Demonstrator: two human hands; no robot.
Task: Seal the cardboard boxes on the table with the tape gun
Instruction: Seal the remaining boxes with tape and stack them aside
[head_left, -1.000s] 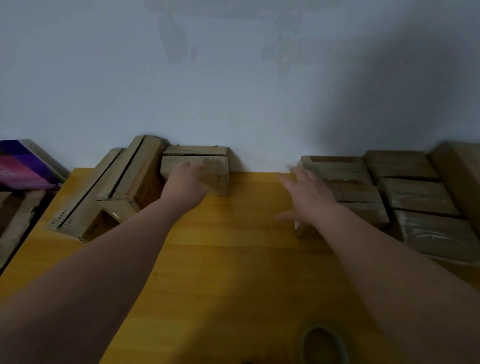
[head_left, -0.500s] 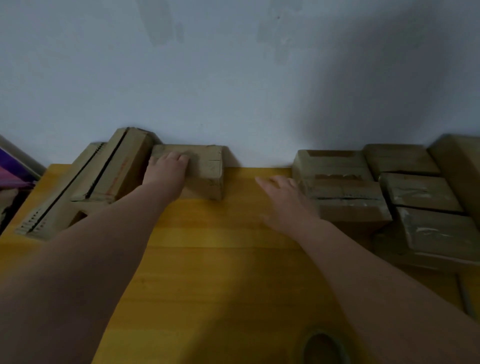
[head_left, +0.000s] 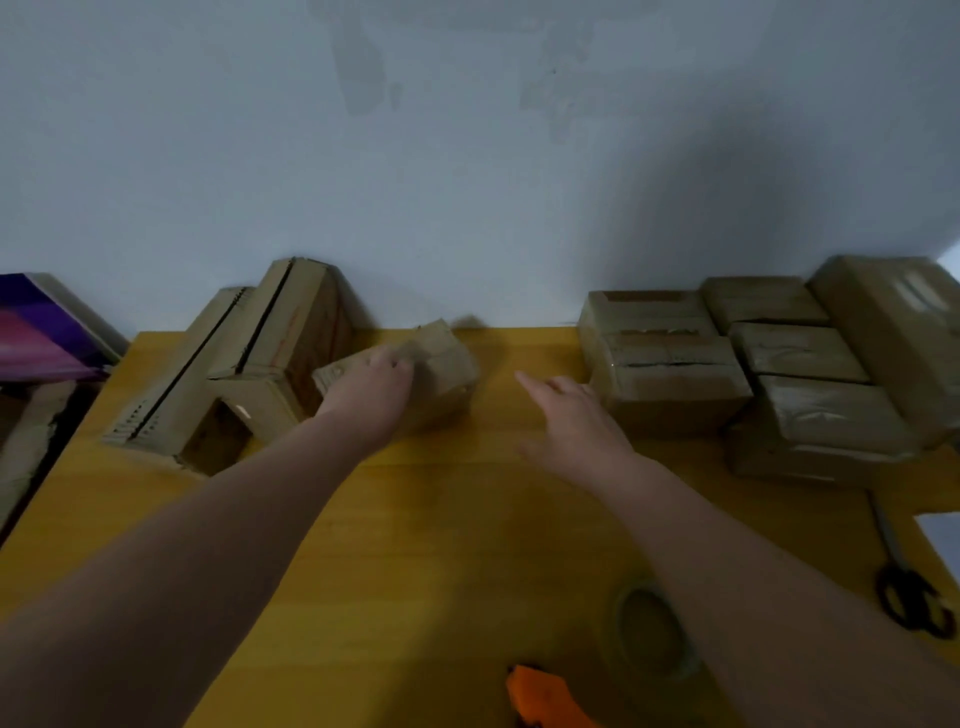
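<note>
**Your left hand (head_left: 369, 387) holds the small cardboard box (head_left: 447, 374)**

The small cardboard box sits tilted at the back of the yellow worktop (head_left: 415, 519). Your right hand (head_left: 571, 423) is wide, fingers straight, just beside the pile of boxes (head_left: 670, 374). The orange tape gun (head_left: 545, 693) lies close to you, near the tape roll (head_left: 649, 629).

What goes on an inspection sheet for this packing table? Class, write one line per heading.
Surface: yellow wooden table.
Job's things: small box, tilted, near the wall; left boxes and right boxes stacked; tape gun and tape roll at the near edge.
Clutter: scissors at right; purple item off the left edge.
Hands: left hand grips the small box; right hand open, over the table.
Cables: nothing seen.
Surroundings: plain grey wall.
</note>
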